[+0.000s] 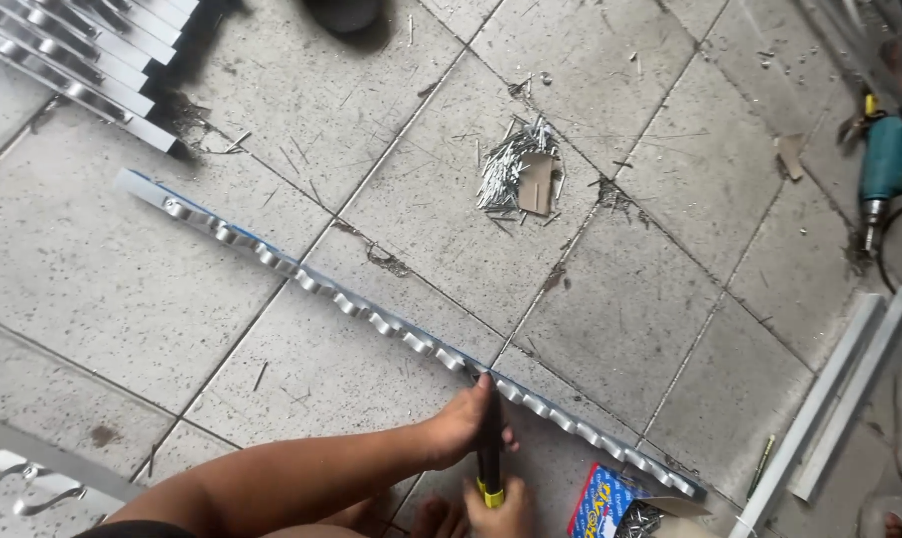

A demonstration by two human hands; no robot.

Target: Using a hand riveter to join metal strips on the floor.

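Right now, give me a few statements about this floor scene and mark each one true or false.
1. The left hand rests against the long notched metal strip. True.
2. Both hands close on a black tool with a yellow band. True; the right hand holds its lower end.
3. The teal power drill lies beside the left hand. False: it lies far off at the right edge, untouched.
4. The pile of loose metal pins sits on top of the strip. False: it lies on the tiles beyond it, by a scrap of cardboard.
5. An open colourful box lies near the strip's right end. True.
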